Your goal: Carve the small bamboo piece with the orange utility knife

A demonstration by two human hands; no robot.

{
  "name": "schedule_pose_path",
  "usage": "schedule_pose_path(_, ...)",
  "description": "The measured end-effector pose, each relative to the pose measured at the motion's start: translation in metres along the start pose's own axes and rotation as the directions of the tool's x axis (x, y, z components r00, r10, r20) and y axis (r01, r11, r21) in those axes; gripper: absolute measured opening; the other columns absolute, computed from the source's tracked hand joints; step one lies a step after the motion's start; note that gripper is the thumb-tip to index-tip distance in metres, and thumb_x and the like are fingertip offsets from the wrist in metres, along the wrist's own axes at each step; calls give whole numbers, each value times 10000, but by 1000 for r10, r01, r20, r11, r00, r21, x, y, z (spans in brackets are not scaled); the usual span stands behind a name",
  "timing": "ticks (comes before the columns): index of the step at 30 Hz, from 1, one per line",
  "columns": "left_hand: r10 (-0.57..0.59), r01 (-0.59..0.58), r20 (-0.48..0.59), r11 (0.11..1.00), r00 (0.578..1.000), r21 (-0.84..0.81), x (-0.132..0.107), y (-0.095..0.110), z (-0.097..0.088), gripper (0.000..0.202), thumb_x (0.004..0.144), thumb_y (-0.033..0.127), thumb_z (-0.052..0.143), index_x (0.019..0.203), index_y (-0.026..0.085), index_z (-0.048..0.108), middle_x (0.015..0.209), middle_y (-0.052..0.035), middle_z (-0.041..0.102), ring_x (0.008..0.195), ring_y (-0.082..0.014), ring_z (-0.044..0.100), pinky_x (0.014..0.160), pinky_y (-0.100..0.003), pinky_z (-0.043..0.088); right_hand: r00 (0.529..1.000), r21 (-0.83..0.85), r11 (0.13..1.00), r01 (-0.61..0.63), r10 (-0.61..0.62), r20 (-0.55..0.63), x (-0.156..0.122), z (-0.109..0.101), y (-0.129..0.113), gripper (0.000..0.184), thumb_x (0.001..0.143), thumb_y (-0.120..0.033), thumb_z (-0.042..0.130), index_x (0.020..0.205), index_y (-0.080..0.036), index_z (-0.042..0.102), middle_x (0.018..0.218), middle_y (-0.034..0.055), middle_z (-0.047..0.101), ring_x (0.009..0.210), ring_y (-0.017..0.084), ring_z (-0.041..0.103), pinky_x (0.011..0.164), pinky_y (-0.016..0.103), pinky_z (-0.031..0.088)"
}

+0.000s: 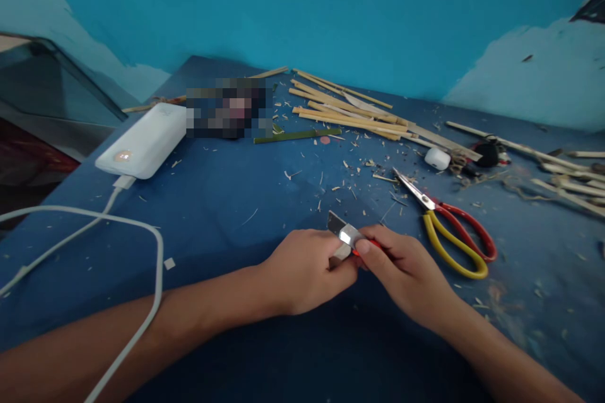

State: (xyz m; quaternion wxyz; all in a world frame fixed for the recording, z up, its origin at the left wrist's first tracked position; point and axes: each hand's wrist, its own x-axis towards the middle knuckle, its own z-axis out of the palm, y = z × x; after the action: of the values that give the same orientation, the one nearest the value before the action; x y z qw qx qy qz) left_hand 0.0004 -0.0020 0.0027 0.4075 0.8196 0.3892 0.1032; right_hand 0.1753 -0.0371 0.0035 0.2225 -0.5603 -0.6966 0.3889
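My right hand (401, 271) is closed around a utility knife (348, 236) with a bit of red showing at its handle. Its short metal blade points up and to the left, over the fingers of my other hand. My left hand (307, 271) is curled shut on a small pale piece (339, 255), mostly hidden by the fingers, so its kind does not show. Both hands meet near the front of the blue table. To the right of my right hand lie scissors (439, 220) with one red and one yellow handle, blades slightly apart.
Split bamboo sticks (345, 113) lie by the wall, with a green strip (297, 136) before them. Shavings litter the blue table (222, 182). A white power bank (146, 138) trails a cable (158, 252) across my left forearm. A white earbud case (437, 158) sits at right.
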Motion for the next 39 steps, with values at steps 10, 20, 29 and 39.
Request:
schedule_pose_path(10, 6, -6, -12, 1000, 1000, -10, 0, -2, 2, 274, 820, 301, 420, 586, 166, 375, 520, 53, 393, 494, -73, 341, 491, -229, 207, 1000, -5, 1000, -6, 6, -7, 0, 0, -1, 254, 932, -362, 415, 824, -208, 585, 724, -3, 625, 660, 138, 559, 599, 262, 404)
schedule_pose_path(20, -7, 7, -5, 1000, 1000, -10, 1, 1, -2, 275, 814, 282, 420, 574, 166, 351, 519, 49, 377, 487, -74, 334, 483, -223, 209, 1000, -10, 1000, -1, 1, -5, 0, -1, -2, 274, 934, -375, 411, 787, -202, 564, 728, -4, 618, 656, 133, 548, 592, 258, 396)
schedule_pose_path(29, 9, -6, 78, 999, 997, -41, 2, 4, -9, 287, 852, 281, 384, 594, 168, 334, 522, 52, 362, 486, -73, 330, 484, -214, 226, 1000, 4, 1000, 10, -10, -9, 0, 0, -2, 283, 938, -364, 410, 754, -195, 544, 711, -3, 608, 642, 128, 547, 577, 255, 393)
schedule_pose_path(39, 8, -6, 84, 1000, 996, -23, 1, 6, -10, 284, 851, 280, 387, 601, 164, 454, 542, 48, 384, 500, -77, 345, 481, -204, 266, 999, -2, 1000, 2, -2, -34, 1, 1, -3, 291, 934, -357, 410, 747, -187, 555, 682, 1, 606, 632, 133, 561, 577, 259, 405)
